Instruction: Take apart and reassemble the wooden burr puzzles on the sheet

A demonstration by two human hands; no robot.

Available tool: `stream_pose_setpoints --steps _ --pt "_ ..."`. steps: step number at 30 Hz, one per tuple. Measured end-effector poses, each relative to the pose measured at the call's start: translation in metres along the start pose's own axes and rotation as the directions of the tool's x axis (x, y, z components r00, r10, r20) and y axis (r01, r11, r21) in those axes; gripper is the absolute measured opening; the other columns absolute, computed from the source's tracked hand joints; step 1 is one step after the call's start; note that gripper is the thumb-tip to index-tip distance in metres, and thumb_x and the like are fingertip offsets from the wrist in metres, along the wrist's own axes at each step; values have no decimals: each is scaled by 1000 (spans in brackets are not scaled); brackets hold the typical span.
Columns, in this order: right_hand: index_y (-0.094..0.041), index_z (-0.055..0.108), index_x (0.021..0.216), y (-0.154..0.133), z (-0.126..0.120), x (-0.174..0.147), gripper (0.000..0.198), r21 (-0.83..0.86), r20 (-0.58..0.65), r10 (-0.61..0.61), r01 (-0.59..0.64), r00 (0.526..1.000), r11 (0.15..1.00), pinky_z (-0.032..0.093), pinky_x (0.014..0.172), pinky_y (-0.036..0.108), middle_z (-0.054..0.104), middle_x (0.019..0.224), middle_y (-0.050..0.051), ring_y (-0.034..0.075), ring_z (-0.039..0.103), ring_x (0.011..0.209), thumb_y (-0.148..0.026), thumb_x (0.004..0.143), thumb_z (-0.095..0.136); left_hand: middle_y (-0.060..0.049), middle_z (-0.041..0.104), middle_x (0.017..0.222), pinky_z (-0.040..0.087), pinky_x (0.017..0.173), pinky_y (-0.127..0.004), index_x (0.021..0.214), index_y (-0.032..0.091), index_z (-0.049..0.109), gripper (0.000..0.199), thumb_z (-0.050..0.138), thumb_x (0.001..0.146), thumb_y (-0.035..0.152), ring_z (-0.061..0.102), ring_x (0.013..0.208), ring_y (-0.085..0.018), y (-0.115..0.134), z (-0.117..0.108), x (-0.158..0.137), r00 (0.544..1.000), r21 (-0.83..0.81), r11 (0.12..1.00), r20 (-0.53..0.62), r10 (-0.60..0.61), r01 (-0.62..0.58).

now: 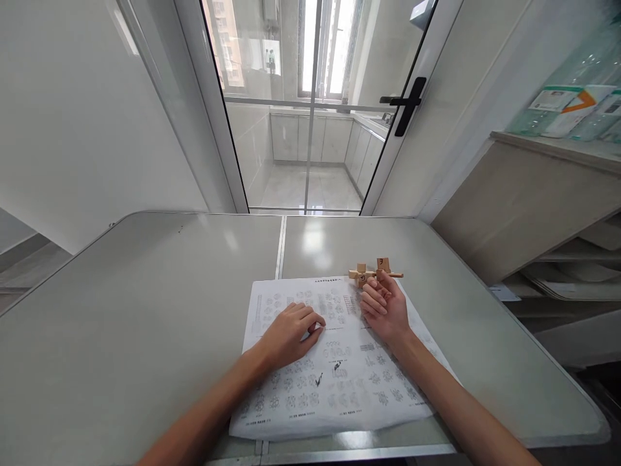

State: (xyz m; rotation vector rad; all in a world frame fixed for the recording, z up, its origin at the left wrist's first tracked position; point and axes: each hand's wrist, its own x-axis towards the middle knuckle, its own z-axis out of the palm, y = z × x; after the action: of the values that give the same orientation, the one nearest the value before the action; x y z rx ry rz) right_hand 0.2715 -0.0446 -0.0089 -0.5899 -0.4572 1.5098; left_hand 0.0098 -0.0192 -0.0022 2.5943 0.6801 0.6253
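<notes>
Small light wooden puzzle pieces (361, 278), one with a dark mark on its end, lie at the far right edge of a printed sheet (301, 421). My right hand (385, 307) is palm up beside them. Its index fingertip and thumb are at a notched wooden puzzle piece (383, 264), which stands up with a dark mark on its face; the other fingers are curled in. The sheet has rows of small printed diagrams. My left hand (294, 331) rests on it, loosely bent, with a gap between thumb and index finger and nothing seen in it.
The pale grey table (145, 336) has a seam down its middle and a metal front edge. Beyond it stands a glass door (310, 142) with a black handle (410, 107). Shelves (548, 194) rise at the right, with wrapped plastic bottles (567, 107) on top.
</notes>
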Motion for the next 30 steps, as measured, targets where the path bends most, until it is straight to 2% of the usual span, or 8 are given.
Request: stream_pose_setpoints --steps 7,14,19,25,27,30 --pt "-22 50 75 3 -9 4 40 78 -41 12 -9 999 997 25 32 19 32 45 -12 6 20 34 -48 96 71 -3 71 87 49 80 -36 100 21 67 13 54 102 19 63 81 -19 0 -1 -1 999 29 999 29 -16 15" --pt "-22 55 86 5 -17 8 29 74 -31 -9 11 999 997 26 31 17 36 47 -13 5 24 32 -41 96 75 -3 71 88 49 82 -36 101 21 67 13 54 102 20 64 82 -19 0 -1 -2 1000 28 1000 26 -3 2" --pt "-22 56 87 7 -17 7 31 29 -69 -53 55 996 998 30 31 14 36 47 -14 4 24 33 -41 94 79 -3 71 90 49 84 -36 102 20 67 15 52 103 19 63 83 -18 0 -1 -3 999 29 1000 38 -7 6" --pt "-22 58 84 11 -7 4 35 -206 -142 -176 145 974 968 32 35 16 36 49 -11 5 22 38 -50 96 74 -3 71 92 50 86 -37 106 21 66 14 52 103 19 64 85 -19 1 -1 -4 999 28 999 39 -16 14" --pt "-22 58 83 13 -1 2 38 -341 -169 -232 164 958 926 31 36 18 37 51 -9 7 26 40 -56 98 69 -4 71 94 51 86 -37 109 21 65 14 53 103 20 65 86 -20 1 0 -4 999 31 999 35 -22 21" --pt "-23 57 83 17 7 -4 45 -548 -162 -299 166 940 820 27 38 22 38 52 -7 9 29 43 -64 101 58 -5 70 97 51 85 -38 116 21 64 17 55 102 20 65 89 -22 2 0 -4 999 36 998 10 -50 49"
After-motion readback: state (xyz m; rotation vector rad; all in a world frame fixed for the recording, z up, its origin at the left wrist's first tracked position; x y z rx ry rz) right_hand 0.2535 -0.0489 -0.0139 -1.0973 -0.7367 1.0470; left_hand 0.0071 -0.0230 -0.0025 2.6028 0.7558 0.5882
